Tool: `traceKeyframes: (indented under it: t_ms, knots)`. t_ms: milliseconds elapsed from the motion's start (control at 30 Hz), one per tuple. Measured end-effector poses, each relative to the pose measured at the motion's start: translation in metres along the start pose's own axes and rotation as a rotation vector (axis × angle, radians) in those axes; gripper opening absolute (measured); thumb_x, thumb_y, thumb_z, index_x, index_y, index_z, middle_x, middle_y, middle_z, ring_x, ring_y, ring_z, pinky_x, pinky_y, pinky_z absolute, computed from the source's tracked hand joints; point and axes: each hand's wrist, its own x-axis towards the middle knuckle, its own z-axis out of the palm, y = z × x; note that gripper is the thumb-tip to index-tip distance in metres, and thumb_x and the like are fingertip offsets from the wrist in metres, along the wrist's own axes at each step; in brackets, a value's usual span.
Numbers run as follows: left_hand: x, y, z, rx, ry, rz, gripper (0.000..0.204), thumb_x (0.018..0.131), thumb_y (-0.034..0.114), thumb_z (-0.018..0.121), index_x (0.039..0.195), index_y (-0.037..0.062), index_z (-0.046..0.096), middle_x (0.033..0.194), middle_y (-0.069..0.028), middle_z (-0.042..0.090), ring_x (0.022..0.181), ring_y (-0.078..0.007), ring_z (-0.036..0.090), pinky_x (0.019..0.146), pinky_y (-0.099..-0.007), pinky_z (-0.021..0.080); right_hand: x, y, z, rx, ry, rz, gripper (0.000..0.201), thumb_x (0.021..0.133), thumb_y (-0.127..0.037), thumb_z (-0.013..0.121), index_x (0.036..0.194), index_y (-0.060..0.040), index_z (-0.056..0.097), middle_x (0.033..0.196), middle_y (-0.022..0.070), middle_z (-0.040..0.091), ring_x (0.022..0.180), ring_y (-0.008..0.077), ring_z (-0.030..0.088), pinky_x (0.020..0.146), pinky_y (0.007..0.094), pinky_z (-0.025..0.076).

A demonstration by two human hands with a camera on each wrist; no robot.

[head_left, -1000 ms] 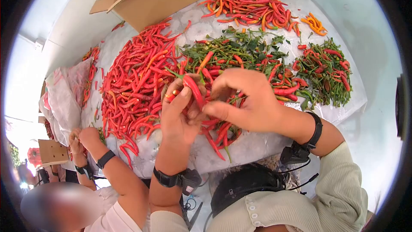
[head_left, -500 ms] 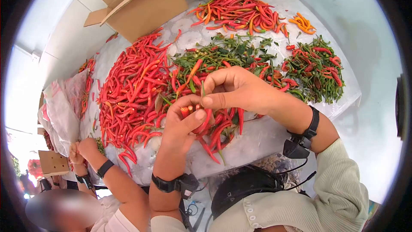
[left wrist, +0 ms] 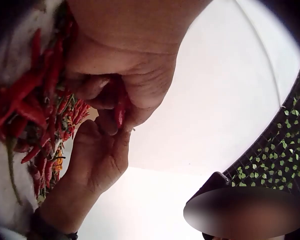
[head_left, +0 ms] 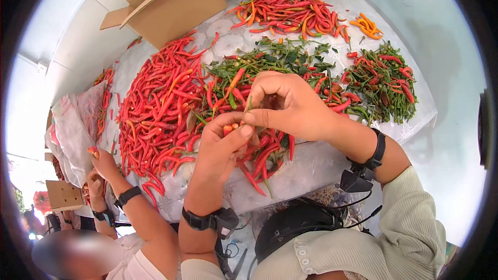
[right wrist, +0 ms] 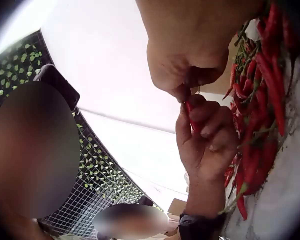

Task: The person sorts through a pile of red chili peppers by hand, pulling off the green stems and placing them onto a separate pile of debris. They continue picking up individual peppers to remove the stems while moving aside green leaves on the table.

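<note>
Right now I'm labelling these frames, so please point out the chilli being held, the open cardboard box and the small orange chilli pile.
held chilli (right wrist: 189, 114): right wrist view, red body between fingertips.
cardboard box (head_left: 179, 8): head view, front wall.
orange chilli pile (head_left: 367, 26): head view, middle of the pile.

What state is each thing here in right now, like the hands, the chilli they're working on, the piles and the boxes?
left hand: fingers curled round a red chilli.
right hand: pinching that chilli's green stem.
red chilli: held between both hands, stem on.
big red pile: loose, stems mostly off.
stemmed pile: chillies mixed with green stems and leaves.
cardboard box: flap open.
second person's hand: holding a chilli.
</note>
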Motion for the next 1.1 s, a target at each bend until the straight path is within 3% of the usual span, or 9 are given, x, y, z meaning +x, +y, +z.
traceKeyframes:
  t_ms: [333, 467, 1100]
  knots:
    - [0.002, -0.003, -0.001, -0.065, -0.009, 0.054, 0.025, 0.081, 0.008, 0.064, 0.104, 0.0002, 0.059, 0.075, -0.008, 0.061, 0.054, -0.0049, 0.048, 0.044, -0.0165, 0.032, -0.004, -0.003, 0.01, -0.3, 0.216, -0.302, 0.007, 0.074, -0.006, 0.069, 0.075, -0.0062, 0.062, 0.071, 0.0022, 0.05, 0.064, 0.0102, 0.049, 0.055, 0.0236, 0.04]
    - [0.001, -0.003, 0.002, -0.015, 0.023, 0.07, 0.022, 0.081, 0.006, 0.064, 0.102, 0.0024, 0.058, 0.078, 0.0011, 0.054, 0.056, -0.0043, 0.043, 0.044, -0.0147, 0.031, -0.004, -0.003, 0.011, -0.376, 0.252, -0.406, 0.008, 0.071, -0.004, 0.069, 0.074, -0.0055, 0.062, 0.071, 0.0044, 0.052, 0.066, 0.0144, 0.05, 0.055, 0.0263, 0.041]
    - [0.001, -0.005, 0.006, -0.051, 0.037, 0.107, 0.024, 0.083, 0.006, 0.063, 0.106, -0.0003, 0.057, 0.074, 0.0009, 0.054, 0.052, -0.0024, 0.04, 0.043, -0.0168, 0.029, -0.003, -0.002, 0.015, -0.782, 0.357, -0.814, 0.017, 0.061, -0.002, 0.068, 0.075, -0.004, 0.058, 0.072, 0.0079, 0.052, 0.062, 0.0251, 0.054, 0.051, 0.0329, 0.044]
